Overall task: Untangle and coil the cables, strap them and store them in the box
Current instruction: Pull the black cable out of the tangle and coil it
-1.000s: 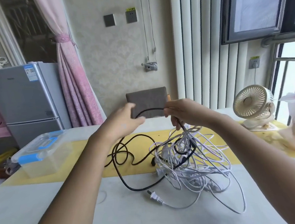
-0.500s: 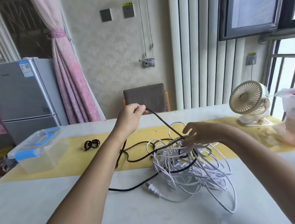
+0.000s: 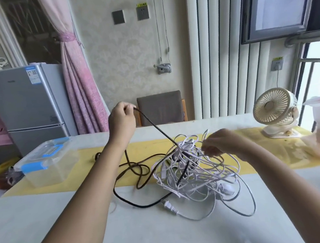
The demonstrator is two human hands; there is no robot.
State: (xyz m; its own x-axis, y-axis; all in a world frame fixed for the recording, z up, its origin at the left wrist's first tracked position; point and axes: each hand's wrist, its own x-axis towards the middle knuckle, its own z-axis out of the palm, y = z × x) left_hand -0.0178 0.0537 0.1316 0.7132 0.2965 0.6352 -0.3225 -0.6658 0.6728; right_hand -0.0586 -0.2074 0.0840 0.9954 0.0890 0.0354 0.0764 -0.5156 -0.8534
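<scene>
Table (image 3: 67, 224), mid-room: my left hand (image 3: 121, 118) pinches black cable (image 3: 155, 127), raised taut to draw it from white cable tangle (image 3: 197, 172); my right hand (image 3: 220, 144) at tangle, fingers (image 3: 208, 150) curled, grip blurred, cannot tell.

Patterned beige wall (image 3: 123, 57) behind — grey fridge (image 3: 25, 97) and tied pink curtain (image 3: 79, 85) stood left, brown chair (image 3: 160, 108) centre, white vertical blinds (image 3: 219, 59) and daylit window (image 3: 278, 2) right. Wall plates (image 3: 118, 17) were probably a switch and socket.

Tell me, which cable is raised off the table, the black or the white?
The black cable: the left hand pinches it taut above the table; the white cable lies heaped.
</scene>
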